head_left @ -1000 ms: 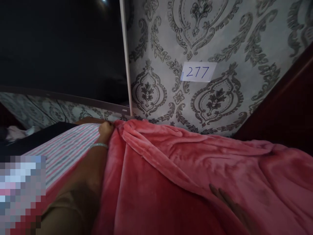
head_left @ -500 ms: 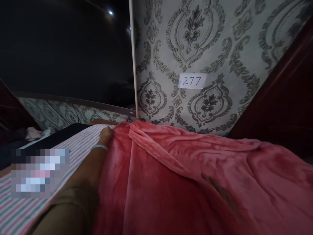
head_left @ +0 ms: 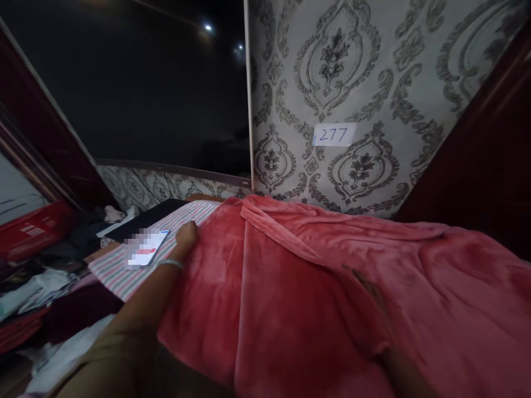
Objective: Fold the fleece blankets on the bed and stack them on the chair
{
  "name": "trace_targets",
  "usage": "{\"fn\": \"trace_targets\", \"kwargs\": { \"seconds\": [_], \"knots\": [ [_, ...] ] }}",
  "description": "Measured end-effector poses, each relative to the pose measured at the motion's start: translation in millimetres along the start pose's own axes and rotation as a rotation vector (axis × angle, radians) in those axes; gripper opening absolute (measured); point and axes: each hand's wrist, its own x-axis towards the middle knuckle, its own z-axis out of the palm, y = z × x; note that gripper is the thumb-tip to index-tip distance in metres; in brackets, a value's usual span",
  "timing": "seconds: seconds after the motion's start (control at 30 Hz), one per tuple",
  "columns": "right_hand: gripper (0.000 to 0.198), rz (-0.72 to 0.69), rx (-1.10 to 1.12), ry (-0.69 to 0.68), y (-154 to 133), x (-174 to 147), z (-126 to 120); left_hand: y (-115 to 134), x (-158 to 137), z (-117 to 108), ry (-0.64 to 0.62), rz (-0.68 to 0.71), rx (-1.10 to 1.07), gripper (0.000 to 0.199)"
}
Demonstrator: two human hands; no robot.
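A large pinkish-red plush cloth (head_left: pixel 286 309) lies spread before me; whether it is a robe or a blanket I cannot tell. A long folded band (head_left: pixel 282 229) runs diagonally across it, and a straight edge runs down its middle. My left hand (head_left: pixel 187 237) is closed at the cloth's left edge, beside the striped cloth (head_left: pixel 120 271); its fingertips are hidden. My right hand (head_left: pixel 369 284) rests flat on the right part, fingers stretched out, with a fold of the plush covering part of the hand and wrist.
A lit phone (head_left: pixel 154 249) lies on the striped cloth left of my left hand. Behind stand a large dark screen (head_left: pixel 166 99) and a patterned wall (head_left: pixel 282 105) bearing a paper label (head_left: pixel 334 134) marked 277. Piled clothes (head_left: pixel 78 309) and a red box (head_left: pixel 33 229) are at the left.
The view has shifted left and drawn back, so the clothes, the red box and the near left corner of the plush cloth now show. Both hands keep nearly the same places on it.
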Motion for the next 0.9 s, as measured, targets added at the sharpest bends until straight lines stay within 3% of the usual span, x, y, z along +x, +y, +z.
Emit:
{"fn": "trace_targets", "kwargs": {
  "seconds": [0.17, 0.3, 0.4, 0.5, 0.77, 0.9],
  "knots": [
    [0.052, -0.026, 0.046, -0.049, -2.3, 9.9, -14.1, -2.9, -13.7, -23.4, -0.083, 0.039, 0.041, 0.037],
    [0.051, -0.026, 0.006, -0.091, -7.8, 15.1, -21.6, -22.5, -51.6, -32.6, -0.154, 0.082, 0.085, 0.034],
    [0.05, -0.021, -0.022, -0.13, -9.2, 16.5, -21.0, -41.8, -89.6, -29.4, -0.134, 0.086, 0.149, 0.03],
    [0.05, -0.018, -0.025, -0.137, -7.2, 16.3, -17.9, -53.2, -116.0, -25.7, -0.087, 0.064, 0.206, 0.037],
    [0.053, -0.001, 0.024, -0.11, -1.1, 19.7, -5.2, -51.4, -136.8, -37.3, -0.062, 0.056, 0.288, 0.044],
    [0.051, -0.022, 0.088, -0.059, 1.6, 17.1, 5.3, -65.2, -159.3, -39.9, -0.03, 0.078, 0.34, 0.049]
  ]
}}
